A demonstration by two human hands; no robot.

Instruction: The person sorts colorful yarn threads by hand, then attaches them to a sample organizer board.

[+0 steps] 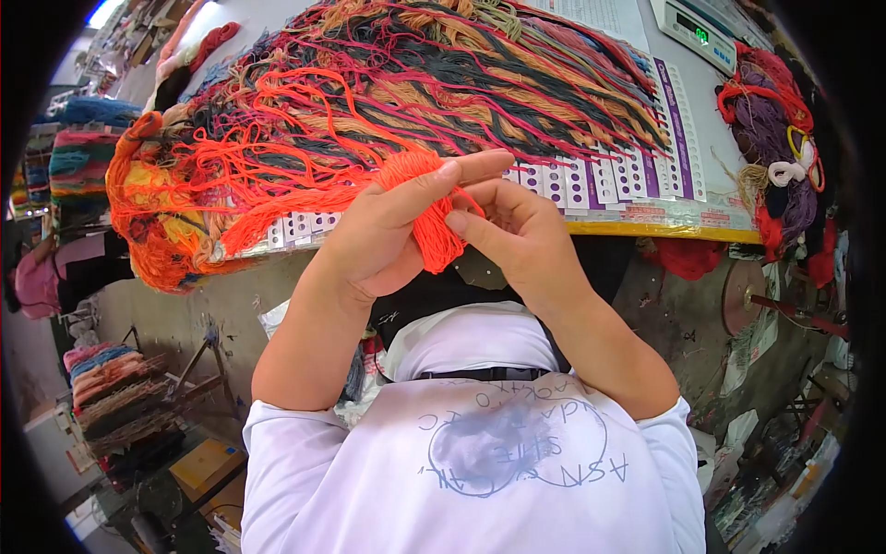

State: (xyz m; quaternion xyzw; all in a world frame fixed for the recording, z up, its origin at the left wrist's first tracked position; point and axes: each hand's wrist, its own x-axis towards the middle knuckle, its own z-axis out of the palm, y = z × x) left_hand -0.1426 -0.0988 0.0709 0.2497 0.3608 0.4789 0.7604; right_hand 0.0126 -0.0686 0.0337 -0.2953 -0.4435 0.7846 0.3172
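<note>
My left hand [380,235] is closed around a small bundle of bright orange yarn [434,231], its thumb lying across the top. Loops of the bundle hang below the fingers. Beside it, my right hand [528,242] has thumb and fingers curled together on an orange strand at the bundle's right side. More orange strands [277,198] run left from the bundle onto the table. Just beyond my hands lie long lengths of red, tan and dark green yarn [480,83], spread across punched cards [683,129] in white and purple.
A digital scale [697,35] with a green display stands at the back right. Mixed yarn hanks [780,120] hang over the right end of the table. Orange and yellow yarn [166,217] drapes over the left corner. Another person [51,277] is at far left.
</note>
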